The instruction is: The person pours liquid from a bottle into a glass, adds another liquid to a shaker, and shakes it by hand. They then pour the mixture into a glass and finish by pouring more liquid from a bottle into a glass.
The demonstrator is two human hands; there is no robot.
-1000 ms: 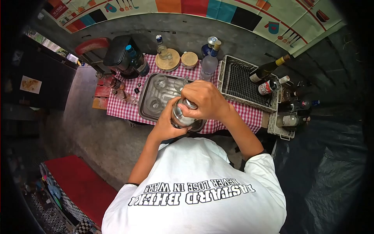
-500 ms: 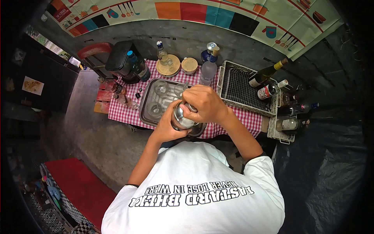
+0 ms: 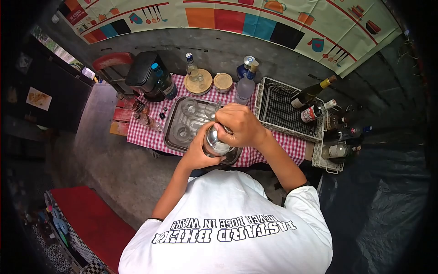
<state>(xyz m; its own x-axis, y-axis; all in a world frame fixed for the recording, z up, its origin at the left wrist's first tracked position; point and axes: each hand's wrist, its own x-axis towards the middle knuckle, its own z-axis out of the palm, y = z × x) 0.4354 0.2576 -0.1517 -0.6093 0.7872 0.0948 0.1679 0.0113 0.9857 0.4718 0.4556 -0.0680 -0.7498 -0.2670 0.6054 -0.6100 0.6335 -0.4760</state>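
Observation:
A shiny metal cocktail shaker is held in front of my chest, over the near edge of the tray. My left hand wraps round its body from the left. On the shaker's top, my right hand is closed in a fist; the part inside its fingers is mostly hidden. Several clear glass cups stand in the tray, among them a glass mug at the back and a glass nearer me.
Behind the tray stand a frosted bottle, a wooden-lidded jar and a small clear bottle on a round board. To the right, a wire basket holds bottles. A dark bottle stands left, beside a black appliance.
Both hands stay on the shaker, nearly in place. The metal glimpsed between the right hand's fingers is now covered. The view has shifted slightly.

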